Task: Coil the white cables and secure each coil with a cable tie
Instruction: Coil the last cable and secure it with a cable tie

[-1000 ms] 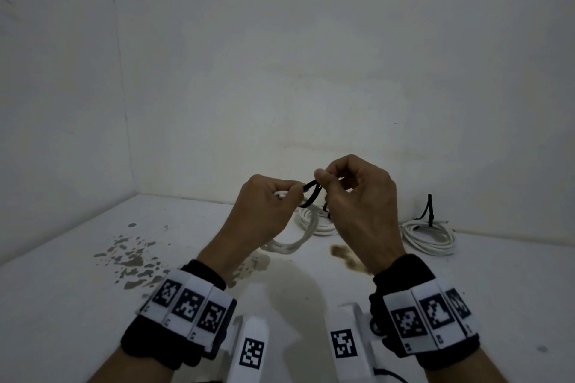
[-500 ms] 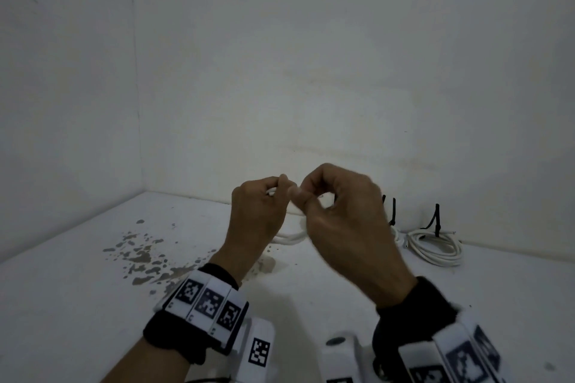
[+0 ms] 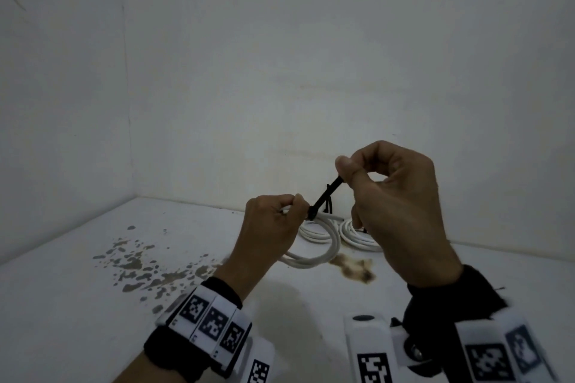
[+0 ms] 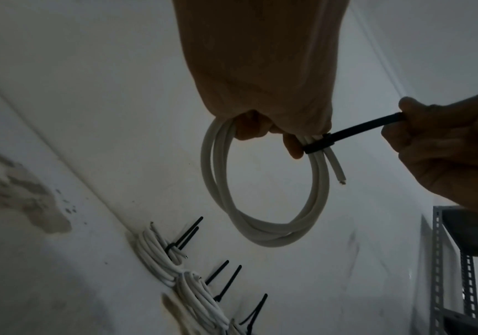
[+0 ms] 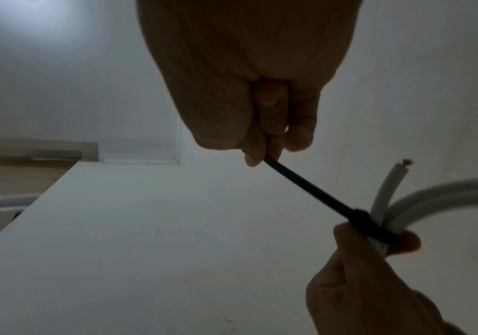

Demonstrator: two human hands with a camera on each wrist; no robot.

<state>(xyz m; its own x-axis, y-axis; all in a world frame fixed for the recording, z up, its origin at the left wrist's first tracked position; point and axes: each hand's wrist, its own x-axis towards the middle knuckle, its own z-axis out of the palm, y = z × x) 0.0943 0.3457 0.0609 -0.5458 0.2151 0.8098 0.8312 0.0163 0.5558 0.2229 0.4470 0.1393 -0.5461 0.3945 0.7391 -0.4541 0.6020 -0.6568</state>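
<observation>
My left hand (image 3: 273, 221) grips a coil of white cable (image 3: 314, 258) at its top, and the loop hangs free below the fist (image 4: 260, 199). A black cable tie (image 3: 325, 196) is closed tight round the bundled strands beside my left fingers (image 4: 316, 146). My right hand (image 3: 385, 196) pinches the tie's free tail between thumb and fingers, up and to the right of the coil; the tail runs taut (image 5: 306, 185). One cut cable end (image 4: 339, 174) sticks out past the tie.
Several tied white coils (image 4: 174, 265) with black tie tails lie on the white table (image 3: 77, 320) along the back wall, behind my hands. Brown stains (image 3: 137, 264) mark the table to the left and centre. A grey metal rack (image 4: 467, 267) stands at right.
The tie's loop has closed tight round the coil. My right hand has moved up and to the right with the tail, which now runs straight. The left hand has kept its grip.
</observation>
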